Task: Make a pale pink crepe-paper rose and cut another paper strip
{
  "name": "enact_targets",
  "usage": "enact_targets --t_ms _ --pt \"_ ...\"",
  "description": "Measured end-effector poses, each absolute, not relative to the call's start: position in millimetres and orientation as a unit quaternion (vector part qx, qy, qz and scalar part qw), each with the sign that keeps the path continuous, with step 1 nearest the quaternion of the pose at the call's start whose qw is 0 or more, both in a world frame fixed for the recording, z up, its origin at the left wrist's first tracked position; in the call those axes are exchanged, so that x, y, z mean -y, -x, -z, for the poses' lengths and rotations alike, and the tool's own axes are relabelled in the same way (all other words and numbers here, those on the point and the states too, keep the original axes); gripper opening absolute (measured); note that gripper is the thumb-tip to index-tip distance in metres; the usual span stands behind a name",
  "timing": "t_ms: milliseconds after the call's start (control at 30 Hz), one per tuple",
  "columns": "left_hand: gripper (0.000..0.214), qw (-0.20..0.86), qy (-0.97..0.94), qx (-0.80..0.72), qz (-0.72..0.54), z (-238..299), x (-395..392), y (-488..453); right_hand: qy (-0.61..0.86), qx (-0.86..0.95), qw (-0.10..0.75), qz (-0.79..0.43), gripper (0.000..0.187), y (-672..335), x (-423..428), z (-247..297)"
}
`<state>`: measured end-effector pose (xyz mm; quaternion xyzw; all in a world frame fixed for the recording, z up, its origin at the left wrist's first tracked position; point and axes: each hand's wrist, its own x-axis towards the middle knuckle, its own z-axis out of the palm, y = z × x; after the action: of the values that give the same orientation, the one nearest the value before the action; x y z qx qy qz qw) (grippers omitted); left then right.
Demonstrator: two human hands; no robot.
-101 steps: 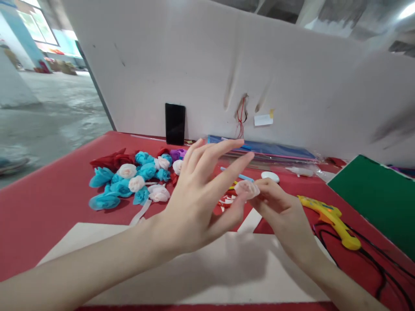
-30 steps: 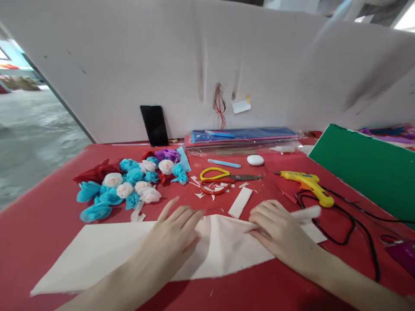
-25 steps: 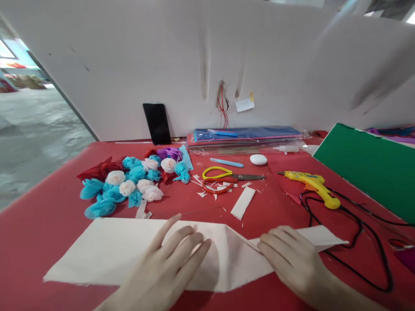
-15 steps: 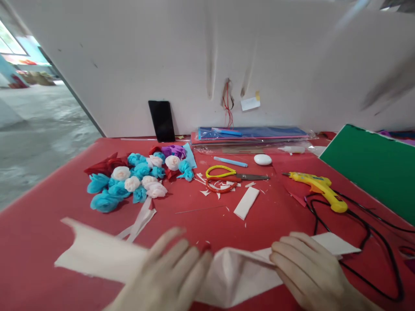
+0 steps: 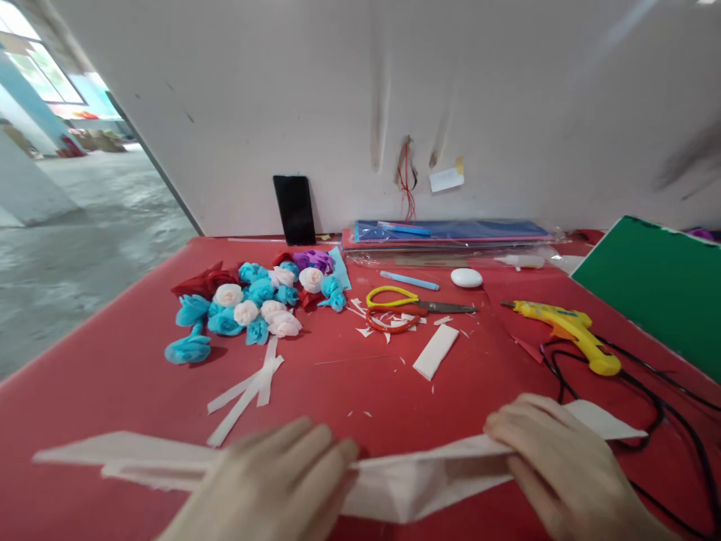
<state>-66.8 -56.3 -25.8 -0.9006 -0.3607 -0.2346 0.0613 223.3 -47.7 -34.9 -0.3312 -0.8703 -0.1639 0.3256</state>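
Both hands grip a long strip of pale pink crepe paper (image 5: 422, 481) near the front of the red table (image 5: 360, 402). My left hand (image 5: 276, 481) is closed on it left of centre, and a folded tail of the paper sticks out to the left. My right hand (image 5: 563, 458) pinches it on the right, where a short flat end shows past the fingers. Between the hands the strip sags in a crease. Beyond my left hand lie several narrow cut strips (image 5: 245, 402) and a cluster of blue, white, red and purple paper flowers (image 5: 259, 289).
Yellow-and-orange scissors (image 5: 417, 306) lie mid-table among paper scraps, near a folded white paper piece (image 5: 435, 352). On the right are a yellow glue gun (image 5: 574, 330) with a black cord and a green board (image 5: 647, 289). A phone (image 5: 295, 210) leans on the wall.
The paper between my hands is pulled straighter and narrower, and its left tail has folded over. My right hand has moved slightly right. The whole view has shifted a little.
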Motion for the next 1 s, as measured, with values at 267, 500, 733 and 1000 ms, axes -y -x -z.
enact_targets --t_ms 267,500,733,1000 --pt "0.039 -0.076 0.866 0.481 0.114 18.7 -3.9 119.9 0.485 0.848 0.184 -0.106 0.017 -227.3 16.2 18.9" --pt "0.036 0.073 0.813 0.568 0.104 30.2 -9.6 150.1 0.464 0.875 0.123 -0.066 0.018 -221.0 4.9 30.3" --pt "0.030 0.118 0.800 0.572 0.134 45.3 0.9 169.1 0.392 0.909 0.124 -0.063 0.018 -176.2 5.4 29.9" --pt "0.021 0.085 0.834 0.523 0.151 53.5 29.5 188.3 0.240 0.962 0.080 -0.103 0.017 -73.7 -25.5 20.9"
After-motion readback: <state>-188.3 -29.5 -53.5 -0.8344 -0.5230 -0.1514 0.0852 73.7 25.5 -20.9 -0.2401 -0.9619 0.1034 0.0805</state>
